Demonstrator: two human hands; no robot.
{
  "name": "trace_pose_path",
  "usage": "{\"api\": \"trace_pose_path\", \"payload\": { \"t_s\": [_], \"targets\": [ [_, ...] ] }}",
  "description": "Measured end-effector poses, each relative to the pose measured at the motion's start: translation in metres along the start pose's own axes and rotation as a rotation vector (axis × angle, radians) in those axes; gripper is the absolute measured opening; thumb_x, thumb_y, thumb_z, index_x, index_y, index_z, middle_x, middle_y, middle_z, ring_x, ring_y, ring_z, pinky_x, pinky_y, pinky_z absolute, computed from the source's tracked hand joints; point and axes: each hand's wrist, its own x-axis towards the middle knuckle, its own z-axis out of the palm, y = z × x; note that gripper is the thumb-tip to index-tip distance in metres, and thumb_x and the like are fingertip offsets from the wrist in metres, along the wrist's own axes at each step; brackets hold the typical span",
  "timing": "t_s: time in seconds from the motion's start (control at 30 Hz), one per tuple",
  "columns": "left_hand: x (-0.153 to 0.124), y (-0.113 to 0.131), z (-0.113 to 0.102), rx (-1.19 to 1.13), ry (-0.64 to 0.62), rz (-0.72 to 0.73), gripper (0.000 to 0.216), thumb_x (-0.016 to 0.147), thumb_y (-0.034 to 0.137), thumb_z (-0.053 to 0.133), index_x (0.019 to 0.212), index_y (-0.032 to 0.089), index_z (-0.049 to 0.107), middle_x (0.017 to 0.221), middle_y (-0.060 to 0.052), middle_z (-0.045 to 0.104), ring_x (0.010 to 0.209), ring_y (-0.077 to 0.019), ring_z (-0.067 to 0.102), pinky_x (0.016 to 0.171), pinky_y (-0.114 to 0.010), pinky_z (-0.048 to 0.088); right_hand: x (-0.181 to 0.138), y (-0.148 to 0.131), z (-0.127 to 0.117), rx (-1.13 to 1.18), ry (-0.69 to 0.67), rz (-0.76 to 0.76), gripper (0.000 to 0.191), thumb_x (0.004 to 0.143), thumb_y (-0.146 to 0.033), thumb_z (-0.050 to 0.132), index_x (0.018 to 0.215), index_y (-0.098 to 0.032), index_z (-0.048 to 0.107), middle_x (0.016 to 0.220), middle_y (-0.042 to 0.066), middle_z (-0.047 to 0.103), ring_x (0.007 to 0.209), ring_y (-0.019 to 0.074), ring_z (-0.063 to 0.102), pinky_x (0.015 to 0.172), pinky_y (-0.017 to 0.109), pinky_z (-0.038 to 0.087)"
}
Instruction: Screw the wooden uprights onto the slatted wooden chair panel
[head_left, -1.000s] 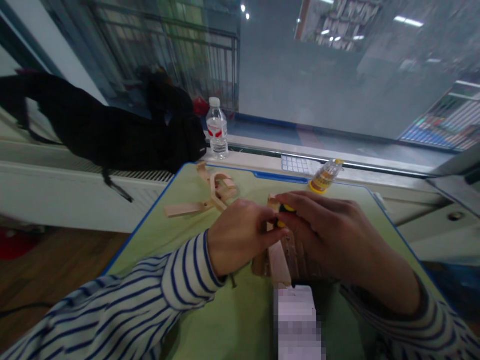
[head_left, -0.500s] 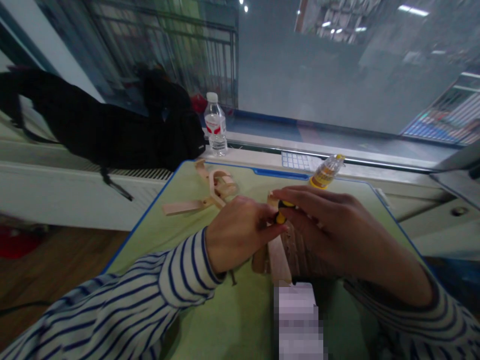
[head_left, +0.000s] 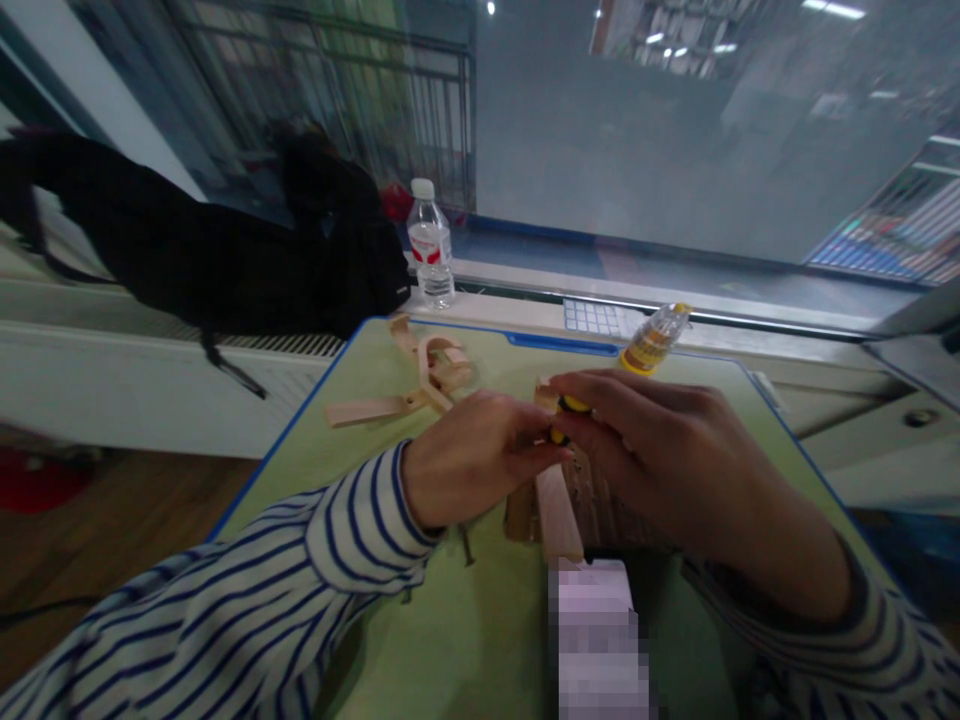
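A small yellow-and-black piece (head_left: 575, 403) is sitting between both hands, over the far part of a pale wooden strip (head_left: 557, 505). The right hand (head_left: 686, 470) is gripping its upper part with bunched fingers; the left hand (head_left: 480, 455) is pinching narrowly about its lower end, the thumb running beneath. The fingers are hiding whatever lies under the piece, so any contact with the strip is escaping view. Over the last second, both hands are keeping their place and the grip is shifting barely at all; the work is thus staying at one spot on the strip. The strip is resting against a brown holed block (head_left: 600, 515). Beside the left cuff, a screw (head_left: 467, 548) is lying on the green table (head_left: 450, 640). Farther out, a jointed wooden assembly (head_left: 435, 380) is lying to the left, an amber bottle (head_left: 651, 345) is standing by the far edge, and a water bottle (head_left: 430, 245) is standing beyond, next to a black bag (head_left: 277, 260).
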Motion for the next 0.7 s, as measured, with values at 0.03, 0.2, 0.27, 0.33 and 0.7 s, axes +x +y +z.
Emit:
{"api": "trace_pose_path", "payload": {
  "t_s": [0.03,0.2,0.27,0.33,0.7],
  "targets": [
    [0.000,0.001,0.001,0.008,0.001,-0.006,0.022,0.089,0.031,0.051,0.089,0.020,0.071,0.079,0.000,0.070,0.073,-0.0138,0.063,0.072,-0.024,0.045,0.000,0.000,0.000,-0.002,-0.006,0.005,0.024,0.094,-0.028,0.045,0.109,-0.016,0.060,0.106,0.009,0.070,0.086,0.0220,0.069,0.074,0.034,0.055],
    [0.000,0.006,0.007,0.144,0.114,-0.101,0.027,0.086,0.041,0.054,0.085,0.020,0.071,0.073,-0.001,0.069,0.069,-0.0152,0.062,0.068,-0.026,0.044,0.000,0.003,0.001,0.005,-0.016,0.021,0.024,0.094,-0.029,0.045,0.108,-0.017,0.060,0.104,0.007,0.071,0.083,0.0213,0.070,0.071,0.033,0.054],
    [-0.001,0.008,0.009,0.200,0.171,-0.136,0.030,0.084,0.047,0.056,0.082,0.021,0.072,0.073,-0.001,0.069,0.070,-0.0164,0.063,0.067,-0.027,0.043,0.000,0.003,0.001,0.008,-0.013,0.030,0.024,0.094,-0.029,0.044,0.108,-0.017,0.060,0.103,0.007,0.071,0.082,0.0213,0.070,0.070,0.033,0.054],
    [-0.001,0.008,0.011,0.223,0.195,-0.159,0.032,0.083,0.049,0.056,0.078,0.022,0.072,0.071,-0.001,0.069,0.069,-0.0167,0.063,0.065,-0.027,0.042,0.000,0.003,0.001,0.027,-0.017,0.036,0.025,0.095,-0.030,0.044,0.110,-0.018,0.060,0.105,0.007,0.070,0.085,0.0215,0.069,0.073,0.034,0.054],
    [-0.004,0.008,0.012,0.173,0.184,-0.153,0.036,0.087,0.049,0.052,0.076,0.021,0.072,0.069,-0.001,0.068,0.066,-0.0143,0.062,0.063,-0.025,0.042,0.002,0.005,-0.007,0.181,-0.073,-0.032,0.030,0.093,-0.017,0.045,0.121,-0.015,0.056,0.119,0.007,0.065,0.102,0.0171,0.064,0.087,0.030,0.050]
  ]
}}
